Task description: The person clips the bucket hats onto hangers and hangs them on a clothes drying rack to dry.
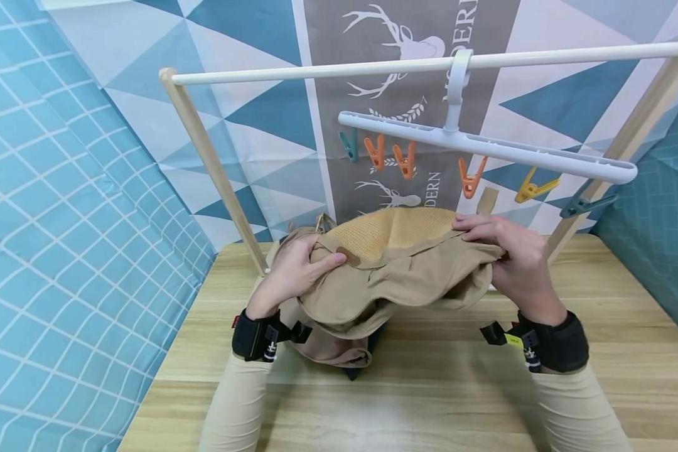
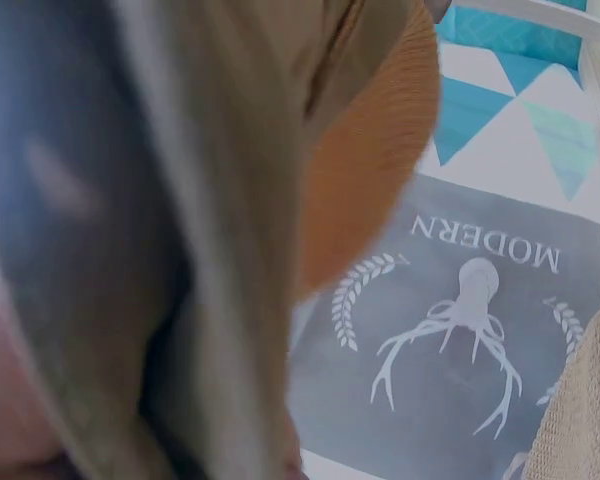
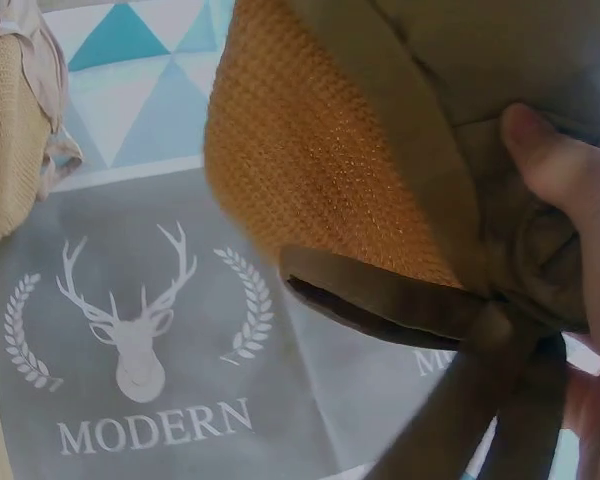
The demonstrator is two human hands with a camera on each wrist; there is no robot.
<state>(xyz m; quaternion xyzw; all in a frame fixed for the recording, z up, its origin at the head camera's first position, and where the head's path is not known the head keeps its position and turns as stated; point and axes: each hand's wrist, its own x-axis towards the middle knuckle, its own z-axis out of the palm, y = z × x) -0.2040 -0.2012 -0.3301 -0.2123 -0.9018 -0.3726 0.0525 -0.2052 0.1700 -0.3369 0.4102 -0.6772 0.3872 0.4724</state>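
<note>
A sun hat (image 1: 390, 276) with a tan straw crown and a khaki fabric brim is held up over the table between both hands. My left hand (image 1: 290, 273) grips its left side, thumb on the fabric. The right hand (image 1: 522, 260) pinches the brim on the other side. A khaki bow (image 3: 380, 295) hangs from the hat in the right wrist view. In the left wrist view, blurred brim fabric (image 2: 230, 200) covers most of the left hand. Below and left, a pinkish-beige hat (image 1: 339, 351) lies on the table, partly hidden.
A white hanger (image 1: 497, 147) hangs from the white rail (image 1: 328, 70) of a wooden-legged rack behind the hat. Several coloured clips, including a yellow clip (image 1: 533, 185), hang on it. Something dark (image 1: 353, 373) shows under the pinkish-beige hat on the wooden table (image 1: 429, 389).
</note>
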